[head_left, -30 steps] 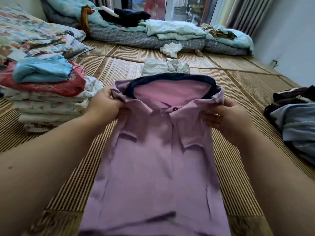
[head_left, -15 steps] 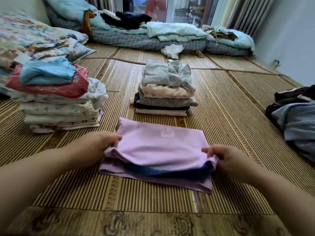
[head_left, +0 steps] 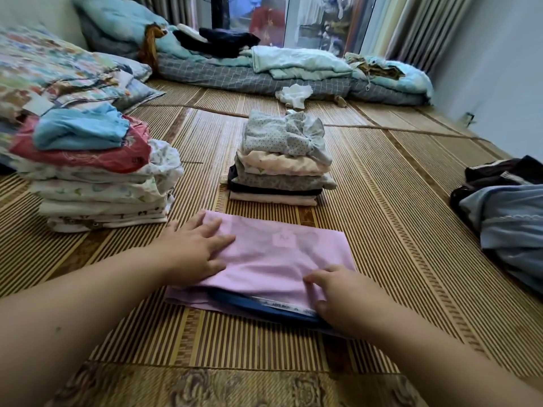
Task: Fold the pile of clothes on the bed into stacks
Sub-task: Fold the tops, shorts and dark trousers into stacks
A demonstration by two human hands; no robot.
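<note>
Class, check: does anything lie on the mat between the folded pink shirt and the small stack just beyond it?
Nothing visible does: only bare mat separates the pink shirt from the small stack.

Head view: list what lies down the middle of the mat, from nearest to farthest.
folded pink shirt → stack topped by a dotted garment → crumpled white cloth → grey checked bedding
</note>
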